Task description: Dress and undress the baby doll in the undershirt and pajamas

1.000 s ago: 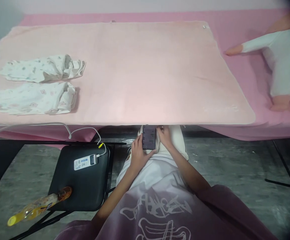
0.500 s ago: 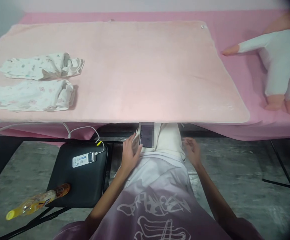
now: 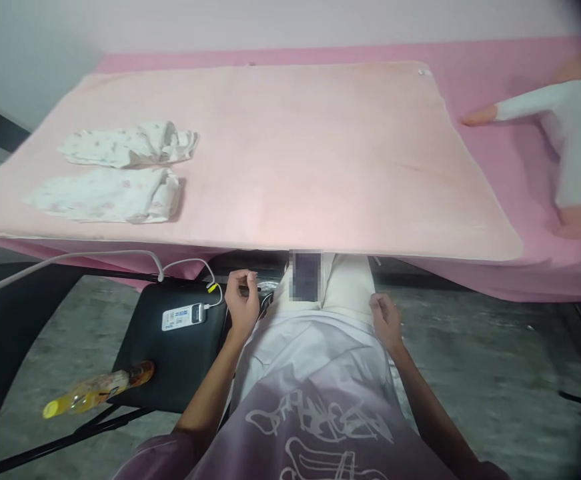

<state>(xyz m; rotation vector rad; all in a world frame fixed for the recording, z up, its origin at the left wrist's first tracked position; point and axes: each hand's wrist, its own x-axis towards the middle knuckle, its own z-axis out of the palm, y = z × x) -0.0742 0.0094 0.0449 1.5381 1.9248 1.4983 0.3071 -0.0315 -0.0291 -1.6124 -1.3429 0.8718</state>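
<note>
My left hand (image 3: 243, 301) is raised beside my left thigh, over the edge of the black stool. Its fingers curl round toward the thumb, with a gap inside the curl and nothing visible in it. Close by my right thigh, my right hand (image 3: 386, 321) has its fingers loosely bent in, with no object showing. A dark phone (image 3: 306, 277), partly blurred out, rests on my light trousers (image 3: 353, 283), between my hands and apart from both. In front, two folded white printed cloths (image 3: 130, 143) (image 3: 115, 195) lie on a pale pink mat (image 3: 320, 160).
The mat covers a pink-draped table (image 3: 495, 280). At the right lies a doll (image 3: 577, 140) in white clothing. Left of me, a black stool (image 3: 185, 363) bears a white power bank (image 3: 183, 317) with a cable (image 3: 95, 255) and a bottle of yellow drink (image 3: 100, 392).
My left hand has left my thigh and the phone's side, moving left with its fingers curling. My right hand is lower and more bent. The view has shifted left and up.
</note>
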